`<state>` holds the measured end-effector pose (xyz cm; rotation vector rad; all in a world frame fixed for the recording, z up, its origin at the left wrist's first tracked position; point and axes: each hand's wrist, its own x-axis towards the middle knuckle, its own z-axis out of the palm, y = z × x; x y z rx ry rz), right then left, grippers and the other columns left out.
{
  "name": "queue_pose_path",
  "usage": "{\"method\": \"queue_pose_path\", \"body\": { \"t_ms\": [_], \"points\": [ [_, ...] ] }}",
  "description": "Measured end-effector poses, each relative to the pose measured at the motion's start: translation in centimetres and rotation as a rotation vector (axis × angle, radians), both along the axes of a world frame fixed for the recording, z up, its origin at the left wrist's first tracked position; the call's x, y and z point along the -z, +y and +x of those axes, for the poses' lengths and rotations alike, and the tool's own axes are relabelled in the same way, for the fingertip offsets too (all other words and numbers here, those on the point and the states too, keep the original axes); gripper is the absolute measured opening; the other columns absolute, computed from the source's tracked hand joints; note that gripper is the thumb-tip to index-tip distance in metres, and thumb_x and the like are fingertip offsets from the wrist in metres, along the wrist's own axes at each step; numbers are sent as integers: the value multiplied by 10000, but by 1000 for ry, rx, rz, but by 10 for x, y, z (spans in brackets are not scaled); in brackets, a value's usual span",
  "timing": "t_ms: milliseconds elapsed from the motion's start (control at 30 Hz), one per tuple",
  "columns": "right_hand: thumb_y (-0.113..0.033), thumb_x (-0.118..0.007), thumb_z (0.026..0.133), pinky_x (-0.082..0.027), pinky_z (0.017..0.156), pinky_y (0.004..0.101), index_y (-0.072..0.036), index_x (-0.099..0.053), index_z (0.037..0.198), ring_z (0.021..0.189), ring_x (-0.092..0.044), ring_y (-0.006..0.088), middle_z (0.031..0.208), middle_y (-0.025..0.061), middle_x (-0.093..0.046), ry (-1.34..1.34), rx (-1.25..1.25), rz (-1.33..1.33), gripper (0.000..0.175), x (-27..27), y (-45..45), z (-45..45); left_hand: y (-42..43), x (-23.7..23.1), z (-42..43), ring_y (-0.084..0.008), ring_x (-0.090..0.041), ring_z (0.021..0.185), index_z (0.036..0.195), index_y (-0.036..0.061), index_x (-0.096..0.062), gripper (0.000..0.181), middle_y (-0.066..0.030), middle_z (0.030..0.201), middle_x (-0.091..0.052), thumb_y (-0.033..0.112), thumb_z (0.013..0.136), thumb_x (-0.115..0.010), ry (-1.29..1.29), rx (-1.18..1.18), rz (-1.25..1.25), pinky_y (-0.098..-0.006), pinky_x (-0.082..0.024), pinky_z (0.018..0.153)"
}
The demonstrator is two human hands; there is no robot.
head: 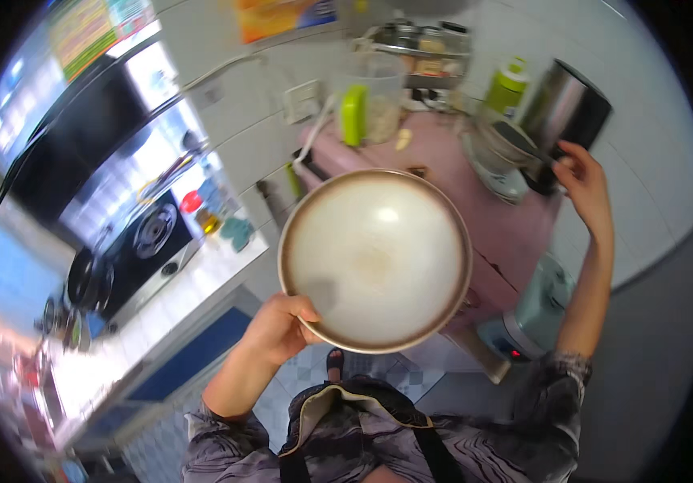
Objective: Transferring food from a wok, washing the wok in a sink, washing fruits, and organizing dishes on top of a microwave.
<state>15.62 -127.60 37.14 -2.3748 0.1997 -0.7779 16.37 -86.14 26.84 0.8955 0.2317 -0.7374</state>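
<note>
My left hand (289, 323) grips the near left rim of a round, shallow pan (376, 253), thumb inside. Its pale inside faces up, stained brown at the centre and around the rim. A pale brown handle (484, 357) juts out beyond its lower right rim, apparently part of it. At the far right, my right hand (585, 184) pinches the end of a dark, flat-headed utensil (515, 137). That utensil lies over stacked bowls (491, 160) on a pink table (503, 223); blur hides its exact kind.
A clear jug with a green handle (355, 115), a green bottle (508, 84) and a steel-and-black container (567, 102) stand along the wall. A teal appliance (542, 308) is beside the table. The gas stove (156, 229) sits on the left counter (159, 326).
</note>
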Motion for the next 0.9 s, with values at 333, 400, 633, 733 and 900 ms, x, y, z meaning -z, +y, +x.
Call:
{"method": "queue_pose_path", "body": {
  "t_ms": [333,400,633,733,900],
  "points": [
    [-258,-457,849,-381,843,284,-2,-485,1103,1000,-497,219,1065,139,-529,-430,481,-238,362,19,39,-88,87,37,-101,-197,-511,479,792,-39,-484,247,-83,614,-480,-46,547,-451,156,-320,1,-290,-440,422],
    [-231,-453,852,-400,816,274,6,-507,1073,955,-523,211,1040,127,-545,-551,504,-167,328,39,69,-85,119,48,-128,-188,-482,458,769,-29,-494,241,-77,611,-479,-35,530,-465,164,-461,18,-275,-387,401],
    [-137,-466,842,-428,712,266,2,-545,967,801,-552,164,901,101,-577,-314,-2,-56,204,124,232,-66,251,79,-222,-219,-519,486,934,-71,-456,416,-116,674,-503,-50,518,-446,127,-801,20,-287,-446,367],
    [-128,-497,813,-422,653,252,-21,-555,933,724,-531,137,800,68,-568,-116,-299,83,171,140,386,-57,318,106,-272,-247,-542,623,1109,-46,-321,583,-160,871,-468,-59,535,-417,117,-885,48,-317,-519,451],
    [-189,-560,766,-426,596,260,-9,-547,944,638,-544,156,717,87,-579,197,-996,6,254,159,623,-97,404,111,-359,-230,-525,549,1091,-46,-337,570,-148,838,-472,-57,527,-419,98,-1147,86,-320,-495,437]
  ]
}}
